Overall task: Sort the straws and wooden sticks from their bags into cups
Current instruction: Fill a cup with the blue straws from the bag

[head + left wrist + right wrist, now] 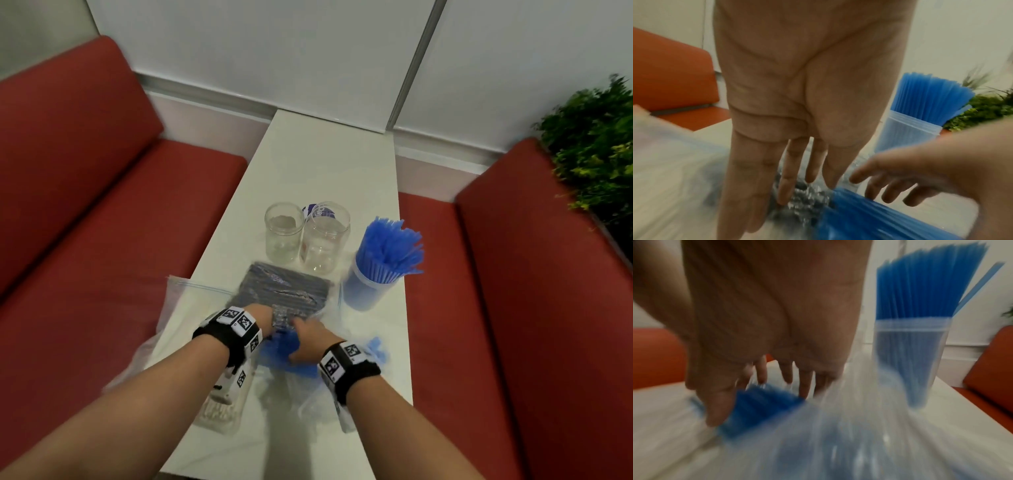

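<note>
Head view: we look down a narrow white worktop point(329, 164) set between red benches.
Done so far: one cup point(368, 287) at 2 o'clock from the hands stands packed with upright blue straws point(390, 246); we judge that lot sorted.
Left to do: a bag of dark straws point(286, 286) lies flat at 12 o'clock; a bag of blue straws point(284, 353) lies under the hands; a packet of pale wooden sticks point(221, 413) sits at 7 o'clock, partly hidden by the left wrist.
Empty jars: two clear jars point(284, 233) side by side at 12 o'clock, beyond the dark bag, nothing in them.
Count: three cups or jars, one filled; three full bags or packets we can make out, plus a loose clear bag point(191, 298) at 10 o'clock.
Left hand point(270, 317): fingers point(785, 183) straight, tips pressing on the crinkled plastic of the dark bag.
Right hand point(310, 337): fingers point(717, 404) spread and bent over the blue bundle; blur stops us telling whether they grasp it.
Progress: roughly a third, by our reckoning.
</note>
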The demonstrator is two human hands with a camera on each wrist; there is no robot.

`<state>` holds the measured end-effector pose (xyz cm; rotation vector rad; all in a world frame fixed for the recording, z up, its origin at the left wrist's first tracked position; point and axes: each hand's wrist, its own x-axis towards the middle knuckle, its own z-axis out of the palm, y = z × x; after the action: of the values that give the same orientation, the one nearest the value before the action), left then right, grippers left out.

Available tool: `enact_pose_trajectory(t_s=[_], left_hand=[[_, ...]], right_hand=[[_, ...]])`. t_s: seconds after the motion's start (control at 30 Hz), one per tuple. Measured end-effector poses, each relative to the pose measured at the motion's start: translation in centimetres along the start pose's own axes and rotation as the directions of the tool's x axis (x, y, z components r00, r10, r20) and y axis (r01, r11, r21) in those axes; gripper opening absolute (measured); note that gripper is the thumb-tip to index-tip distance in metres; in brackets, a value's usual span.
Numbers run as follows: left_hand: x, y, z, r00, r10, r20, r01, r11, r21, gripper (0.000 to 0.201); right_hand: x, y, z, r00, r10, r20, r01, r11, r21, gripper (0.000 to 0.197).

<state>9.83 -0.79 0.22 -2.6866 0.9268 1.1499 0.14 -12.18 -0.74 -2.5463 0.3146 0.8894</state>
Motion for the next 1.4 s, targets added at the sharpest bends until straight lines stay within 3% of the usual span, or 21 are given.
enact_pose_trajectory(t_s=[0.1,0.13,0.23,0.3,0.5,0.67,0.73,0.87,1.0,1.17,1.27,1.33,1.4], left_hand=[[-0.3,-0.4,1.0,1.000,-0.020,-0.012,0.017,0.987,-0.161,0.034],[-0.4,-0.7,1.2,0.999,-0.033,-0.015,0.029,0.976,-0.214,0.034],[-0.4,-1.4,1.5,0.999,-0.025,-0.023,0.015,0.937,-0.349,0.030],[-0.4,-1.8,1.5,0.999,-0.016,-0.033,0.001,0.903,-0.429,0.027],[-0.1,-2.1,-0.1,0.999,-0.034,-0.036,-0.006,0.645,-0.764,0.018],[0.0,-2.8,-1.8,0.990,-0.051,-0.130,-0.072,0.607,-0.791,0.024],[0.0,-2.9,-2.2,0.987,-0.046,-0.155,-0.099,0.589,-0.802,0.025],[0.0,-2.4,-2.7,0.986,0.003,-0.168,-0.142,0.550,-0.823,0.023],[0.3,-1.8,-2.8,0.985,0.045,-0.168,-0.170,0.441,-0.881,0.020],[1.0,-1.4,-2.7,0.984,0.045,-0.173,-0.179,0.275,-0.945,0.022],[1.3,-0.7,-2.4,0.988,0.055,-0.141,-0.147,0.140,-0.979,0.032],[0.9,-0.1,-2.6,0.992,0.100,-0.076,-0.078,0.019,-0.997,0.048],[0.3,0.6,-3.0,0.976,0.220,-0.002,0.037,-0.175,-0.984,0.060]], right_hand=[[1.0,0.4,3.9,0.999,0.045,-0.024,-0.049,0.977,-0.207,0.102],[1.2,0.4,4.7,0.998,0.051,-0.039,-0.059,0.972,-0.227,0.097],[1.5,0.4,5.6,0.987,0.037,-0.156,-0.071,0.973,-0.217,0.051],[1.2,0.4,5.3,0.978,0.024,-0.210,-0.065,0.979,-0.193,0.038],[0.6,0.0,3.1,0.978,0.102,-0.185,-0.080,0.989,0.120,0.031],[-0.2,-0.9,1.7,0.938,0.087,-0.337,0.057,0.918,0.393,0.035],[-0.6,-1.3,0.4,0.909,0.036,-0.414,0.148,0.904,0.402,0.029],[-1.2,-1.3,-2.2,0.912,-0.001,-0.410,0.264,0.767,0.585,0.045],[-1.8,-0.7,-4.8,0.890,0.059,-0.452,0.327,0.609,0.723,0.029],[-5.0,-0.9,-10.0,0.780,0.047,-0.623,0.531,0.476,0.701,0.017],[-7.5,-1.9,-13.8,0.651,0.025,-0.759,0.704,0.354,0.616,0.016],[-8.7,-2.7,-15.7,0.555,0.012,-0.831,0.798,0.273,0.537,0.017],[-9.5,-3.5,-16.6,0.496,0.020,-0.868,0.848,0.207,0.489,0.018]])
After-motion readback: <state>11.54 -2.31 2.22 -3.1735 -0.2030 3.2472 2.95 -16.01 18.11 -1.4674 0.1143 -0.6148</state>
